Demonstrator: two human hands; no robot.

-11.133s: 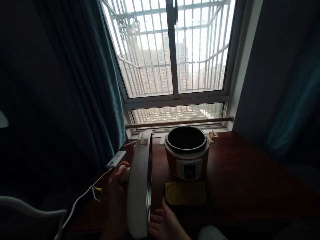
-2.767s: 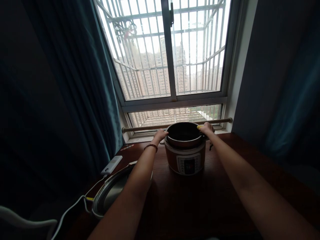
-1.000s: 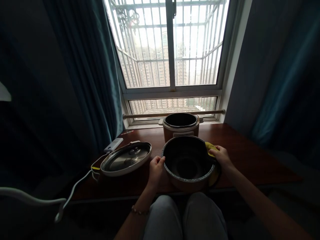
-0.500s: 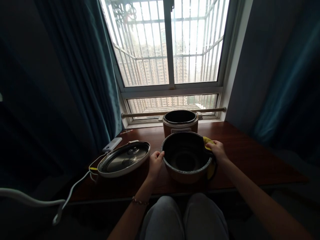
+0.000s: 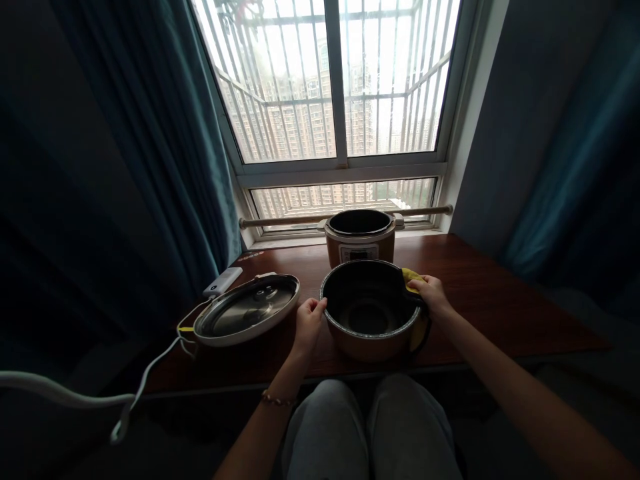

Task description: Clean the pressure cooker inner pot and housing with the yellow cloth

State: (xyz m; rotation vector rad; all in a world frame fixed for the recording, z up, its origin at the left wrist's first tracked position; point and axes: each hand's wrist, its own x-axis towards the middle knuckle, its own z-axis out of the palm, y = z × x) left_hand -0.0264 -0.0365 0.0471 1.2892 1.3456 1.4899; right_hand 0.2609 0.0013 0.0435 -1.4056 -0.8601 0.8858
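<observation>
The dark inner pot [image 5: 371,340] stands near the front edge of the wooden table [image 5: 480,300]. My left hand [image 5: 309,321] is closed on the pot's left rim. On the right rim rests my right hand [image 5: 433,295], pinching a yellow cloth [image 5: 411,276] against it; part of the cloth hangs down the pot's right side. Behind the pot, by the window, the cooker body [image 5: 360,241] is open with no lid on it. Its lid [image 5: 246,317] lies upside down on the table to the left.
A white power bank [image 5: 223,282] with a white cable [image 5: 145,380] lies at the table's left end. Teal curtains [image 5: 165,153] hang on both sides of the barred window [image 5: 340,87]. A wooden rod [image 5: 280,220] runs along the sill. My knees [image 5: 370,427] are below the table edge.
Earlier I held the lid upright, then gripped the pot inside the cooker body. The pot has come out and now stands on the table in front. In the last second only the view shifted slightly.
</observation>
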